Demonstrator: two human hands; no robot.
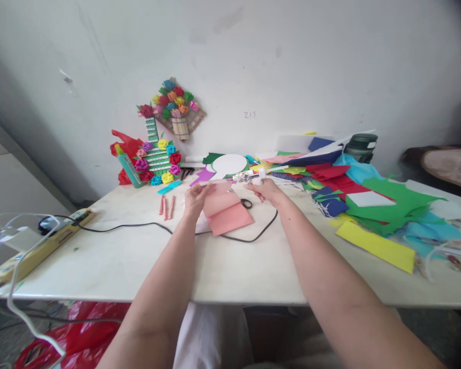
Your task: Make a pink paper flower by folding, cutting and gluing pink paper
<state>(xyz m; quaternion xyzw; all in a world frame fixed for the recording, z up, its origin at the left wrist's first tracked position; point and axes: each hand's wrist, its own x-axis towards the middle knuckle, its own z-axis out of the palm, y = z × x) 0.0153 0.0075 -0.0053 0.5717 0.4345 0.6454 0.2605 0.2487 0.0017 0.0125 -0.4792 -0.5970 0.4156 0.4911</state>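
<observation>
Locate the pink paper (230, 215) at the center of the frame, lying creased on the tabletop (138, 266). Your left hand (196, 199) is nearly closed, its fingertips pinching the upper left part of the paper. Your right hand (267, 190) is partly curled at the glue gun (249, 176), right of center; you cannot tell how firmly it grips. Note the black ring handle (246, 203) just beside the paper and the black cord (253, 240) below it. Three pink rolls (171, 207) lie left of your left hand. The green glue bottle (128, 166) stands tilted farther left; colored sheets (392, 202) cover the right side.
</observation>
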